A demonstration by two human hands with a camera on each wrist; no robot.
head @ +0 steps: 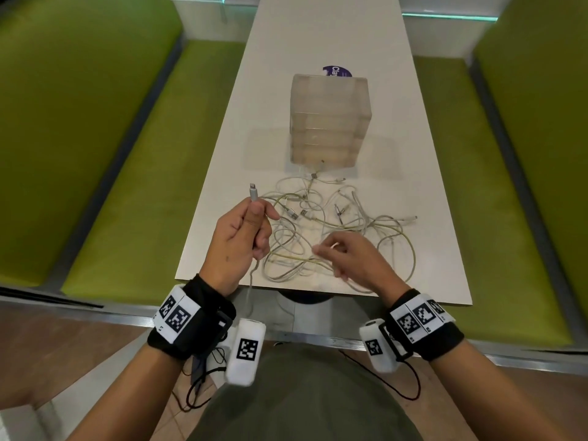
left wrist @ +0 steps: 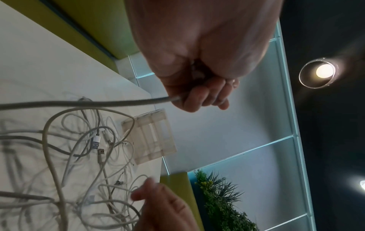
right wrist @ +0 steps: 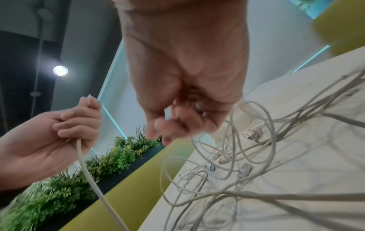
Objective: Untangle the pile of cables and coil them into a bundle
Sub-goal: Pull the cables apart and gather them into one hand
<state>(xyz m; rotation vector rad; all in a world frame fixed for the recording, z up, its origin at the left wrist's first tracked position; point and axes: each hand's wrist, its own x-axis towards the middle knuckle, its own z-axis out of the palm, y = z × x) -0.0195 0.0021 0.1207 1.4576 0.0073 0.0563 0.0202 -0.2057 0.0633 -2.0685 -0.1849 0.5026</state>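
Above table edge, cable plug (head: pixel 253 195) upright

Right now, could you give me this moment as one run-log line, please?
left hand: grips grey cable | right hand: pinches cable loop | cable pile: tangled

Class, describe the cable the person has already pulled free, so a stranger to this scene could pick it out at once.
Find the long white table between the green benches, then the tangled cable pile at its near end. At the pile's left the left hand grips a grey braided cable; alone among its neighbours, its silver plug points up above the fist, off the table.
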